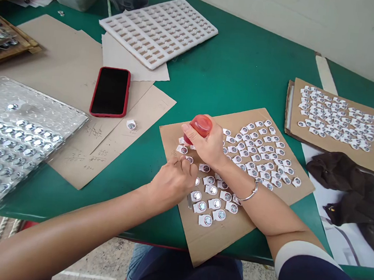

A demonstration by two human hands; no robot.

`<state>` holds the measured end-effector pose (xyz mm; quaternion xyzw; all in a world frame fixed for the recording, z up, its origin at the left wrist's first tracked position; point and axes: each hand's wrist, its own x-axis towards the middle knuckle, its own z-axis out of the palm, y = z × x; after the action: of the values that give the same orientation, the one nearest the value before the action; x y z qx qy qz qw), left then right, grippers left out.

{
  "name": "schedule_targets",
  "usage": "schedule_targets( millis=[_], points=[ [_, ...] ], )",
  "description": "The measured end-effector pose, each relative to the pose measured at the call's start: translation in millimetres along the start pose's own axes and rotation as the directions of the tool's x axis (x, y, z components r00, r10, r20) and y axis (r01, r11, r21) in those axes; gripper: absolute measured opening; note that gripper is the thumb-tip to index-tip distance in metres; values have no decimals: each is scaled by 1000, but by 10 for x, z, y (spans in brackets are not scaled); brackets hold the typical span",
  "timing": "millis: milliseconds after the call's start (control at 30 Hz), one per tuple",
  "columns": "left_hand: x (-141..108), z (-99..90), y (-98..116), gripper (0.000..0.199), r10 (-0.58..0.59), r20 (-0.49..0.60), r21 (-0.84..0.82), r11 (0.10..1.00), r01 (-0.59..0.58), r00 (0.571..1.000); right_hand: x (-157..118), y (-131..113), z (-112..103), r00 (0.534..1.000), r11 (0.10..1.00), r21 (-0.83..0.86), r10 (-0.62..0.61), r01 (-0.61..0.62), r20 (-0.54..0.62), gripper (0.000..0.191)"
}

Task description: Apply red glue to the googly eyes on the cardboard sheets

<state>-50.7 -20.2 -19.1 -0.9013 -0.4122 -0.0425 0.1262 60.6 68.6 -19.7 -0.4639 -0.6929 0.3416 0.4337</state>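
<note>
My right hand (208, 144) is wrapped round a red, rounded squeeze bottle (202, 125), held over the left part of a cardboard sheet (196, 243). Just below it, my left hand (174, 179) rests at the sheet's left edge with its fingers curled by a small white piece (189, 159); whether they grip anything is hidden. Many small white tabs with round metal centres cover the sheet. Those at the front, such as one tab (205, 220), have shiny discs; the farther ones, such as another tab (267, 122), look darker in the centre. The bottle's tip is hidden.
A red-cased phone (111, 93) and one loose tab (130, 124) lie on papers at left. Behind is a white slotted tray (158, 30). A clear tray of metal discs (40, 106) sits front left. At right are another tab-covered board (339, 151) and dark cloth (351, 193).
</note>
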Motion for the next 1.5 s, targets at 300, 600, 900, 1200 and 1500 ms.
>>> schedule_targets(
  millis=[300, 600, 900, 1200, 1500],
  points=[
    [-1, 19, -37, 22, -5, -7, -53, 999, 4, 1000, 16, 3, -27, 999, 998, -51, -46, 45, -23, 37],
    [-39, -40, -232, 11, -160, 43, -336, 927, 165, 986, 34, 12, -40, 998, 996, -66, -63, 62, -27, 38],
    [-15, -24, -500, 12, -403, 207, -702, 573, 422, 891, 17, 1, -53, 997, 993, -89, -75, 74, -1, 39],
    [85, -11, -662, 9, -459, 348, -784, 336, 522, 818, 123, -71, -38, 998, 985, -167, -24, 33, 54, 43],
    [265, -117, -834, 12, -355, 473, -772, 274, 573, 806, 29, -143, -160, 991, 986, -154, -38, 57, 127, 37]
  ],
)
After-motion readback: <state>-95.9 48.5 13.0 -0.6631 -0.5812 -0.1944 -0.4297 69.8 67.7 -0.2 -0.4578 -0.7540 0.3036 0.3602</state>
